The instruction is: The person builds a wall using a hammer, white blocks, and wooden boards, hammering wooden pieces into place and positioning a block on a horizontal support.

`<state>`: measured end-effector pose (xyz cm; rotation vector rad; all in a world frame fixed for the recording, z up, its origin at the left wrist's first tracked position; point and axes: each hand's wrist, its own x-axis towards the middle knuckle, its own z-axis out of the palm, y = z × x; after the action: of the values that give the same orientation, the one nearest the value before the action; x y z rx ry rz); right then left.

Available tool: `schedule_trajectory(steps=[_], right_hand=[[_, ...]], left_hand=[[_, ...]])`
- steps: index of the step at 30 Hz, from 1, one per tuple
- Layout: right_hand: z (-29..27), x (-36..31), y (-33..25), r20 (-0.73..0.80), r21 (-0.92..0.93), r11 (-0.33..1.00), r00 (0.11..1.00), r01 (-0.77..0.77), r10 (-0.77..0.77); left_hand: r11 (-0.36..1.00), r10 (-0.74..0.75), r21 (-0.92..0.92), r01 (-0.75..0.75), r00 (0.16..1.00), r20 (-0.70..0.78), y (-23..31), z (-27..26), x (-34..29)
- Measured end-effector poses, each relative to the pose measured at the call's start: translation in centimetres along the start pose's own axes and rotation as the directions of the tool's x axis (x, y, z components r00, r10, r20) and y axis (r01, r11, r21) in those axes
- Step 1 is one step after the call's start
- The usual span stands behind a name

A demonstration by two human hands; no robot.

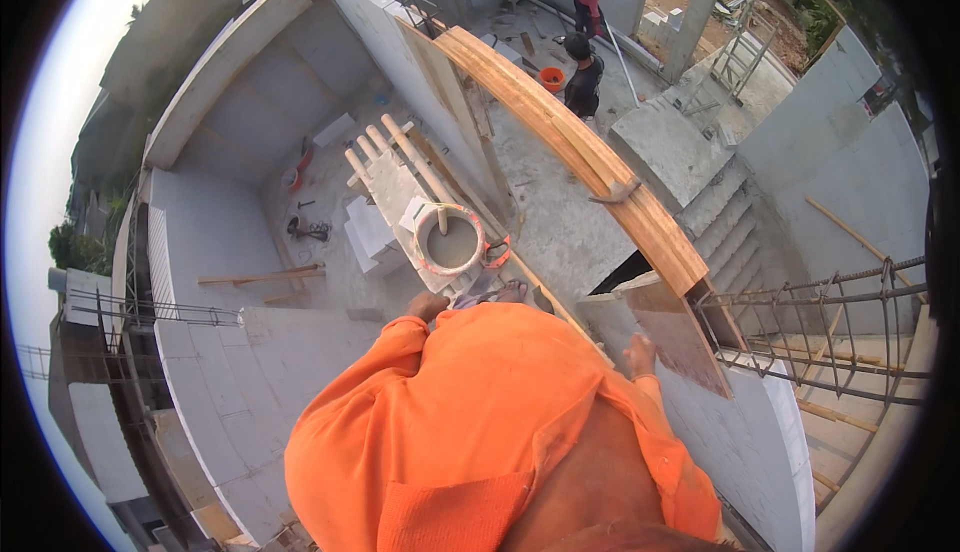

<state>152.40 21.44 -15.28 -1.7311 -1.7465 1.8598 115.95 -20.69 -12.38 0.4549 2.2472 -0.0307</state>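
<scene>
My left hand [428, 305] shows just past the orange sleeve, beside my feet [490, 290] on the scaffold; its fingers are mostly hidden. My right hand [640, 354] is by the grey wall panel [690, 407], below a brown board [678, 337]. Its fingers look curled, and I cannot make out what they hold. Ahead of my feet stands a round bucket [431, 261] of grey mortar [452, 244], with a stick-like handle [442, 218] rising from it. Next to the bucket lies a red-handled tool [497, 252], its blade partly hidden.
A claw hammer [616, 193] lies across the curved-looking timber beam [570, 142] on the wall top. Rebar cages [820, 302] jut out at the right. Wooden poles [415, 162] edge the scaffold platform. Below are concrete stairs [720, 222], an orange bucket [551, 79] and two people [583, 77].
</scene>
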Motion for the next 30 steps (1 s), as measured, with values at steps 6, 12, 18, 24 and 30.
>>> schedule_trajectory(steps=[6, 12, 18, 24, 30], right_hand=[[-1.5, 0.4, 1.6, 0.009, 0.067, 0.990, 0.992, -0.126, 0.126], [-0.3, -3.0, 2.5, -0.001, 0.119, 0.959, 0.966, -0.255, 0.257], [-1.2, -0.3, 10.6, 0.068, 0.270, 0.929, 0.968, -0.252, 0.242], [-1.9, 1.2, 10.5, 0.107, 0.250, 0.932, 0.964, -0.263, 0.243], [-1.2, -1.7, 2.7, 0.024, 0.026, 0.969, 0.969, -0.247, 0.247]], left_hand=[[0.850, 0.507, 0.082, -0.520, 0.850, 0.140, 12.5, -7.0, -5.0], [0.984, 0.155, 0.082, -0.158, 0.987, 0.038, 6.8, -3.7, -3.7], [0.999, -0.038, 0.033, 0.039, 0.999, -0.030, 5.4, -2.4, -3.2], [0.933, 0.238, 0.273, -0.234, 0.971, 0.016, 7.7, -1.6, -0.3], [0.902, 0.215, 0.379, -0.208, 0.976, 0.023, 6.6, -0.9, 0.5]])
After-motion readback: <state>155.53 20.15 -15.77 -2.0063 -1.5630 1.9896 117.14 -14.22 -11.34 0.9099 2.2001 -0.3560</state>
